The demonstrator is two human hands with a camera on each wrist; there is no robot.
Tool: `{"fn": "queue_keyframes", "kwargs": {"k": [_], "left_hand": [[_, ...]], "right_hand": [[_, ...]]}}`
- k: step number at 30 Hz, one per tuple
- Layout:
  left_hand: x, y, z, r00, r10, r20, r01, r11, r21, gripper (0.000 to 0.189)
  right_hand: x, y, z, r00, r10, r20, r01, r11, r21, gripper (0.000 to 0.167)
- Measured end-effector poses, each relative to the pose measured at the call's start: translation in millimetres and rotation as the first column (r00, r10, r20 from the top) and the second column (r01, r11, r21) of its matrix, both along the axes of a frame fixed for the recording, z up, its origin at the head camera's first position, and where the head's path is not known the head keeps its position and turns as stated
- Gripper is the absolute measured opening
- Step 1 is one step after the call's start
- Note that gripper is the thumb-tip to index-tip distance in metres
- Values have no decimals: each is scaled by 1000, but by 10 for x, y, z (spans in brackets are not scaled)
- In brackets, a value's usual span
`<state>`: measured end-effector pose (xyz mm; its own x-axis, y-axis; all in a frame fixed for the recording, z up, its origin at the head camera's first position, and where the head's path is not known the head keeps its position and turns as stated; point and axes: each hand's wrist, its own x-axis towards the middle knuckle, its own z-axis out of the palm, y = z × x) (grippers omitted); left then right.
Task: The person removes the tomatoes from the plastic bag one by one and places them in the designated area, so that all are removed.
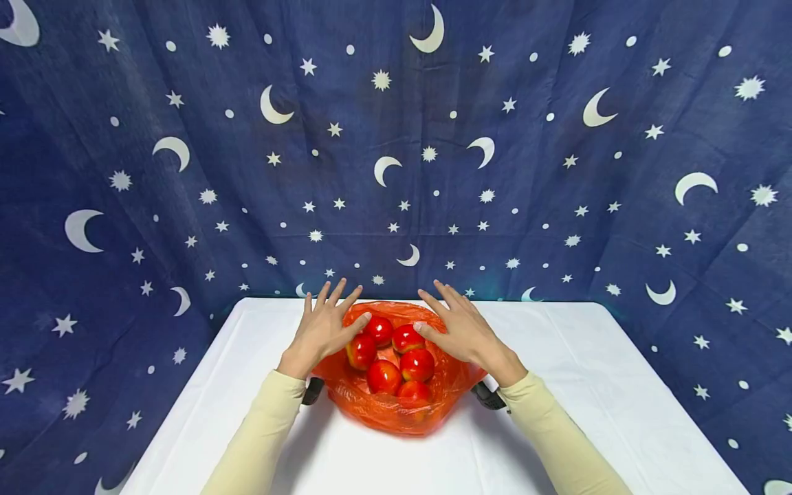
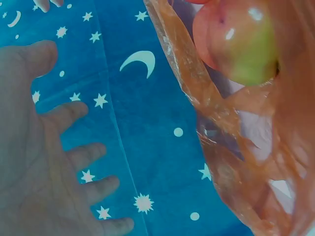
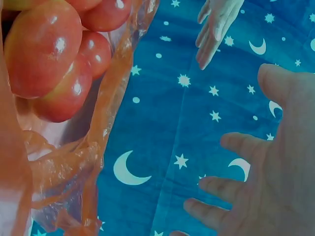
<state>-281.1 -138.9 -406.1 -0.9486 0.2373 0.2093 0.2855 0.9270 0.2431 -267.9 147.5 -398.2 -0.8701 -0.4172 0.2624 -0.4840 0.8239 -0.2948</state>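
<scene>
An orange-red plastic bag (image 1: 396, 419) sits with its mouth wide open in the head view. Inside it lie several glossy red tomatoes (image 1: 383, 377), some with yellow-green patches. My left hand (image 1: 324, 331) hovers above the bag's left side, fingers spread, thumb pointing inward. Mirroring it, my right hand (image 1: 465, 333) is over the right side with its fingers also spread. Neither hand holds anything. In the left wrist view a tomato (image 2: 238, 42) shows past the bag's edge (image 2: 197, 93); the right wrist view shows clustered tomatoes (image 3: 44, 46) beside the crumpled rim.
The bag rests on a table with a white cloth (image 1: 247, 364). Behind the table hangs a dark blue curtain (image 1: 346, 179) with white moons and stars. Dark wrist devices (image 1: 489, 397) sit under both forearms.
</scene>
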Motion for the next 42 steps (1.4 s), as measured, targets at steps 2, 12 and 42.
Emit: {"fn": "queue_keyframes", "kwargs": {"k": [2,12,42], "left_hand": [[8,-35,-13,1000,4,0,-4,1000,9,69],[21,-186,-98,999,31,-20,-29,995,91,69],[63,-592,-537,997,50,53,-64,950,307,69]], "right_hand": [[12,-18,-13,1000,14,-4,-14,1000,-12,68],[35,-129,-119,999,36,23,-35,998,-47,69],[92,-352,-363,978,125,164,-91,975,-203,68]]}}
